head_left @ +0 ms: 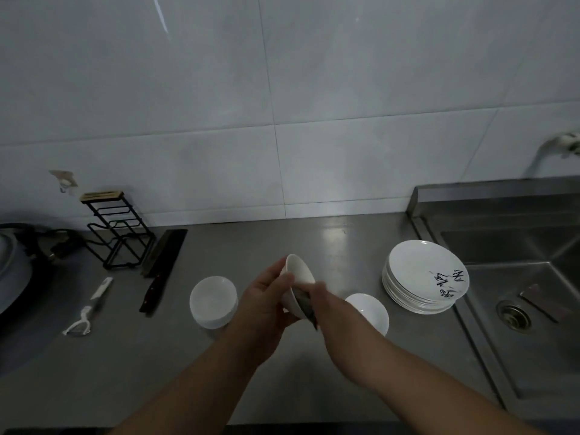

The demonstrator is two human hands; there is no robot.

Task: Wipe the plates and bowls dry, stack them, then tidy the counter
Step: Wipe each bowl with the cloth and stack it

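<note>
My left hand [263, 301] grips a white bowl [298, 274], tilted on its side above the steel counter [282, 372]. My right hand [326, 306] presses a dark grey cloth [306, 304] into the bowl's opening. A white bowl [213, 301] stands upright on the counter to the left. Another white bowl [368, 310] sits to the right, partly hidden by my right forearm. A stack of white plates [422, 276] with black writing on the top one stands beside the sink.
A steel sink [518, 277] with a drain lies at the right, a tap [558, 146] above it. At the left are a black wire rack [119, 233], a cleaver [161, 265], a white peeler [86, 312] and a cooker's edge [12, 268].
</note>
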